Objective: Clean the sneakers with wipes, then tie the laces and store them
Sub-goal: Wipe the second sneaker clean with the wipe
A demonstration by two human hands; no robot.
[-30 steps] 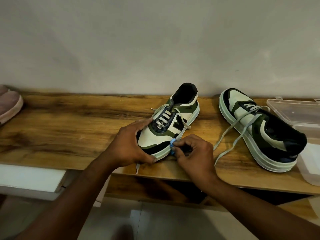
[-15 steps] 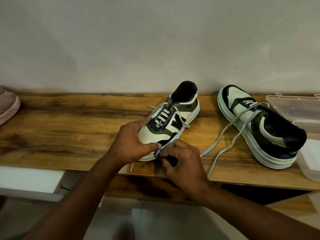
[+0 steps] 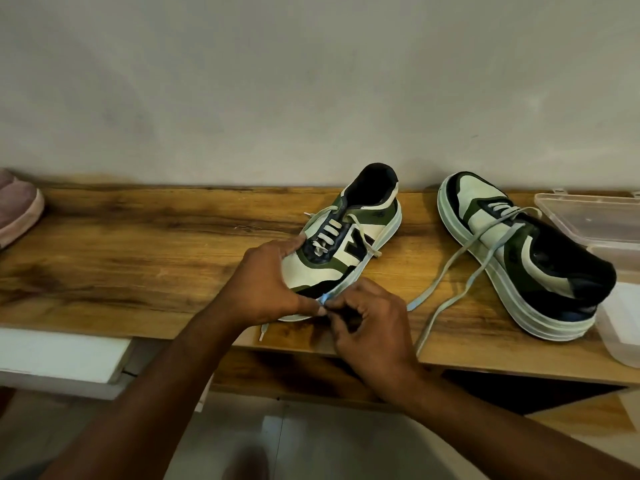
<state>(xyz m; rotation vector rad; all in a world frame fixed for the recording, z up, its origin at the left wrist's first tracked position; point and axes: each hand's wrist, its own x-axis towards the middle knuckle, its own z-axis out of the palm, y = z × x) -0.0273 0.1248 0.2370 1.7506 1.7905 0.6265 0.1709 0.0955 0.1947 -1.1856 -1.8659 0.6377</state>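
Two green, cream and black sneakers stand on a wooden shelf [image 3: 145, 258]. The near sneaker [image 3: 349, 247] points its toe at me, and my left hand [image 3: 266, 289] grips that toe from the left side. My right hand [image 3: 367, 327] pinches a small blue wipe [image 3: 325, 299] against the white sole edge at the toe. The second sneaker [image 3: 526, 258] lies further right, toe toward the wall, with its long untied laces [image 3: 446, 289] trailing across the wood to the front edge.
A clear plastic box [image 3: 588, 220] and its lid sit at the far right, touching the second sneaker's heel. A pink shoe [image 3: 17, 209] pokes in at the far left. The wall runs close behind the shelf. A white ledge [image 3: 62, 355] lies below on the left.
My right hand has slid the wipe along the sole from the shoe's side toward the toe tip. The left hand keeps its grip on the toe.
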